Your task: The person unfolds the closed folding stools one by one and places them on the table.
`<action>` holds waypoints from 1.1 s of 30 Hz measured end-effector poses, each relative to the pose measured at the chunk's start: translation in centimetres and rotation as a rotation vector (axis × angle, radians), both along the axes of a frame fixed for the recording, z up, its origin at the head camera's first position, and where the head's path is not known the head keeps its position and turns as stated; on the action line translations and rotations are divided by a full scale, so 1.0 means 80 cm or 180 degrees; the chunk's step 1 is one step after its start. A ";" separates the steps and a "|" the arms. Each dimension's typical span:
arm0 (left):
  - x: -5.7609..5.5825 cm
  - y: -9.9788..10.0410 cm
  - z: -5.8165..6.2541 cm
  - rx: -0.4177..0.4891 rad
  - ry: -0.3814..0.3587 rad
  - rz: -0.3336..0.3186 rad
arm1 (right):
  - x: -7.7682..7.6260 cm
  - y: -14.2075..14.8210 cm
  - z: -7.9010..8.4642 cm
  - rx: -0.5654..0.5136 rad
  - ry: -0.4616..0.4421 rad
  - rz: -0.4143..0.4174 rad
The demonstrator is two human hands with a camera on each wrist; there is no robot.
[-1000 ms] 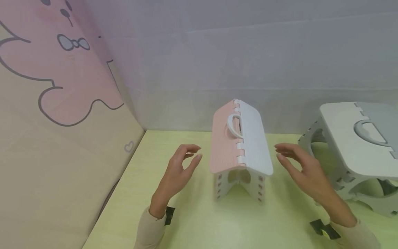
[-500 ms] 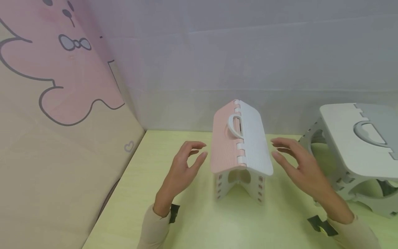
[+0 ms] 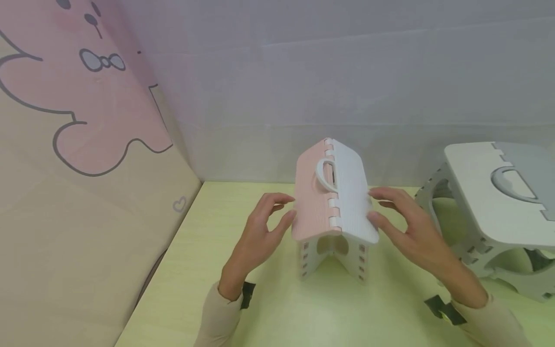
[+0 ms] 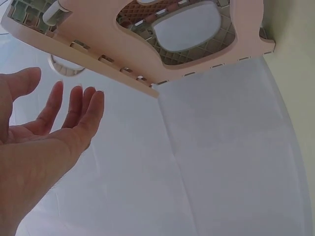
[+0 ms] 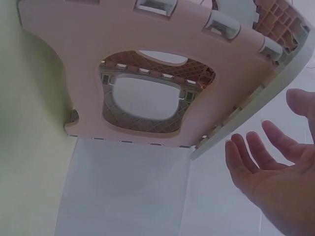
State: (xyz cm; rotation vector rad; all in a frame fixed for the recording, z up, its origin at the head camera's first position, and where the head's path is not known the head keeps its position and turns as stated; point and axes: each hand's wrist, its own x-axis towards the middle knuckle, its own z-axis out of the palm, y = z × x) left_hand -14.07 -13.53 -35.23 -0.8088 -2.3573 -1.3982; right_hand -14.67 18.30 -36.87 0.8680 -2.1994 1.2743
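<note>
A half-folded plastic step stool (image 3: 315, 212) stands on the table, its pink and white top halves sloping down from the hinge like a roof. A white loop handle (image 3: 321, 176) rises beside the hinge. My left hand (image 3: 262, 236) is at the pink half's outer edge, thumb and fingers gently bent and apart. At the white half's outer edge is my right hand (image 3: 409, 236), posed the same way. In both wrist views, the left hand (image 4: 59, 132) and right hand (image 5: 275, 177) lie close to the stool's edge; whether the fingertips touch it I cannot tell.
A larger stool (image 3: 485, 197) with a white and grey top stands unfolded at the right, close to my right hand. A pale grey wall covering (image 3: 303, 86) rises behind the table (image 3: 234, 197). At the left hangs a cloth (image 3: 108, 217) with a pink cartoon bear.
Both hands have moved inward, the left one rightward and the right one leftward, from beside the pink and white stool up to its edges. The stool has stayed in place.
</note>
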 end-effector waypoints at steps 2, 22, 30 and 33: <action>0.000 0.004 0.001 -0.0001 0.0018 -0.0043 | 0.000 -0.002 0.003 0.0052 -0.0003 0.0012; 0.003 0.026 0.007 -0.0365 0.0126 -0.0302 | 0.005 -0.021 0.020 0.0533 -0.0298 0.0248; 0.006 0.027 0.008 -0.0536 0.0088 -0.0344 | 0.007 -0.023 0.022 0.0734 -0.0405 0.0473; 0.007 0.027 0.008 -0.0584 0.0100 -0.0346 | 0.007 -0.023 0.022 0.0735 -0.0368 0.0510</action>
